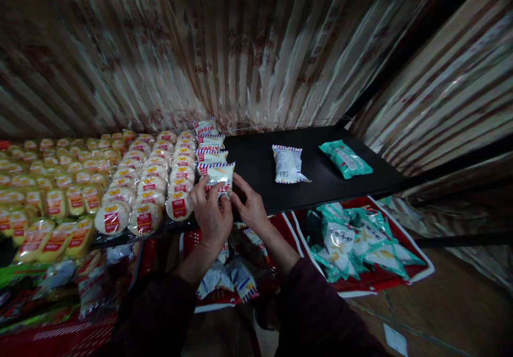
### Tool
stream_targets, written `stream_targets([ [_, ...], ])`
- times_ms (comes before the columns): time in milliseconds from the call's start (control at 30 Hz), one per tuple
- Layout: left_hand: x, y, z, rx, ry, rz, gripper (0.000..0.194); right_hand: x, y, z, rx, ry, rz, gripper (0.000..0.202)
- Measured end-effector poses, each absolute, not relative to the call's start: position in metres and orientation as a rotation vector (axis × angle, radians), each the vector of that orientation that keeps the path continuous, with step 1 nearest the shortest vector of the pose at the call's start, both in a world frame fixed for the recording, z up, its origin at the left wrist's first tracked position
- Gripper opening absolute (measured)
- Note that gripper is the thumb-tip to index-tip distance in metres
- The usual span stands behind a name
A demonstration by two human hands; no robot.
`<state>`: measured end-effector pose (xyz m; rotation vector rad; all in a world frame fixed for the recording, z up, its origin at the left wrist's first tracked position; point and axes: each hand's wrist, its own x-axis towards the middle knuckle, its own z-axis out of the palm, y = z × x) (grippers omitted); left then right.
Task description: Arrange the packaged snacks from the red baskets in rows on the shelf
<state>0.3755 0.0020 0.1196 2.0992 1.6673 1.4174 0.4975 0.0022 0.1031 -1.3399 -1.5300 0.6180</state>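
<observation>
Both hands are at a white snack bag [220,173] with a red-and-blue striped edge and red lettering. It stands upright at the front of a row of matching bags [211,142] on the black shelf [252,156]. My left hand [212,210] has its fingers bent over the bag's front and lower left. At the right edge, my right hand [251,203] grips with thumb and fingers. The hands partly cover the bag's lower half. Just left of them are rows of round, clear-wrapped white crackers [179,206] with red labels.
A striped-edge bag [288,164] and a teal bag [347,159] lie on the shelf's right part. Below are a red basket of teal bags [427,271] and another red basket [280,229] with striped bags. Yellow packaged cakes [56,203] fill the left. Corrugated plastic sheeting [256,52] hangs behind.
</observation>
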Motion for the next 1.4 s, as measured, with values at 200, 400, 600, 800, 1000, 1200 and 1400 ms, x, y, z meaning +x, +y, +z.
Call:
stream_targets([
  [200,0.377,0.003,0.117,2.105,1.697,1.388,0.025,0.499,0.008,0.103,-1.385,-1.56,0.612,0.05],
  [400,0.379,0.002,0.119,2.11,1.687,1.395,0.025,0.499,0.009,0.104,-1.356,-1.545,0.714,0.051],
  [600,0.378,-0.001,0.12,2.169,1.627,1.43,0.024,0.499,0.007,0.104,-1.387,-1.516,0.735,0.052],
  [800,0.377,0.0,0.123,2.17,1.607,1.475,0.023,0.5,0.004,0.098,-1.369,-1.44,0.716,0.052],
  [1000,0.379,-0.009,0.128,2.258,1.136,1.545,0.031,0.505,-0.005,0.105,-1.283,-1.335,0.675,0.044],
  [1200,0.388,-0.023,0.123,2.281,0.818,1.364,0.025,0.519,-0.027,0.115,-1.319,-1.41,0.62,0.025],
  [1400,0.386,-0.021,0.123,2.193,0.786,0.935,0.024,0.547,-0.042,0.111,-1.38,-1.891,0.841,0.018],
])
